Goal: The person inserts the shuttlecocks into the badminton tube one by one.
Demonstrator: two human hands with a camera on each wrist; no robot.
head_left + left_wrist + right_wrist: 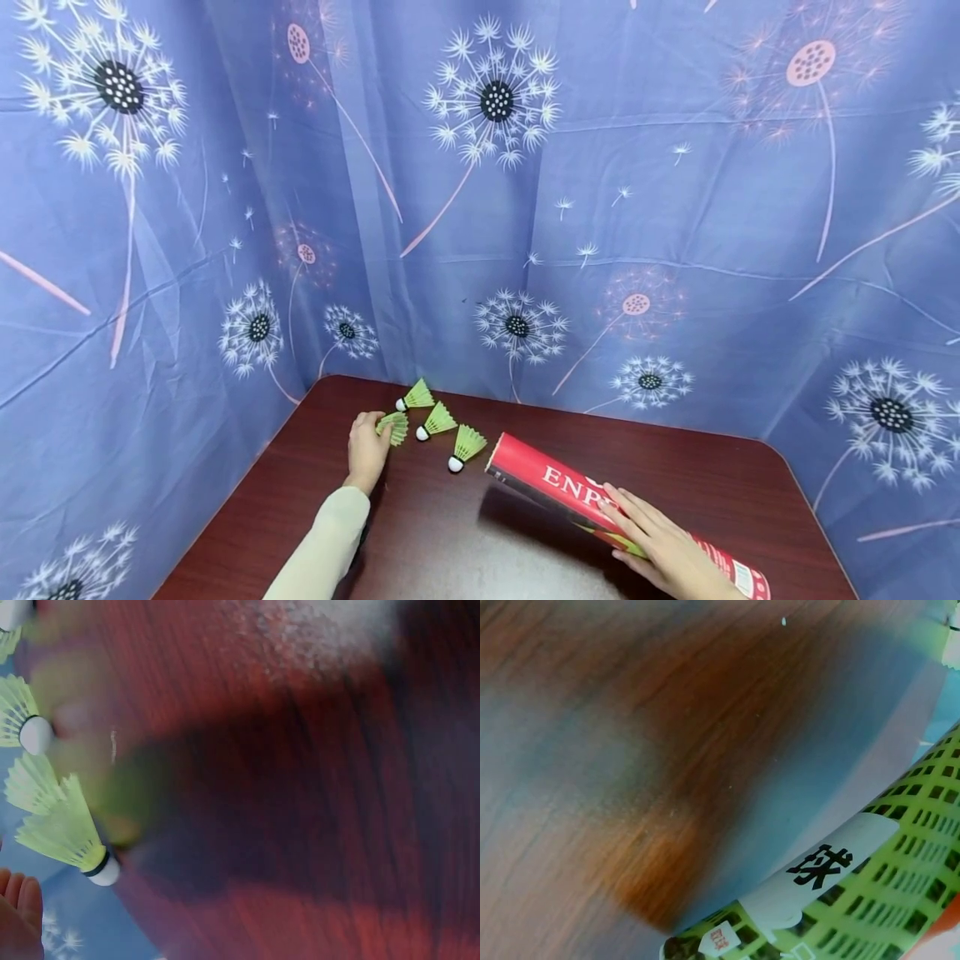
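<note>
My left hand (367, 450) is at the left of the table, thumb and fingers bent about a green shuttlecock (395, 427) whose cork is hidden in the head view. In the left wrist view, the fingers (22, 907) show beside a shuttlecock (67, 829), its white cork uncovered. Three more green shuttlecocks with white corks lie to the right, the nearest shuttlecock (468, 444) close to the tube's mouth. With fingers over the top and thumb along the near side, my right hand (667, 550) holds a red shuttlecock tube (540, 465). The tube slants, its mouth toward the shuttlecocks.
A dark red-brown wooden table (427, 517) carries everything, with a glossy reflection in front. Behind and at both sides hangs a blue curtain (645, 192) printed with dandelions. Under the tube's mouth end falls a dark shadow.
</note>
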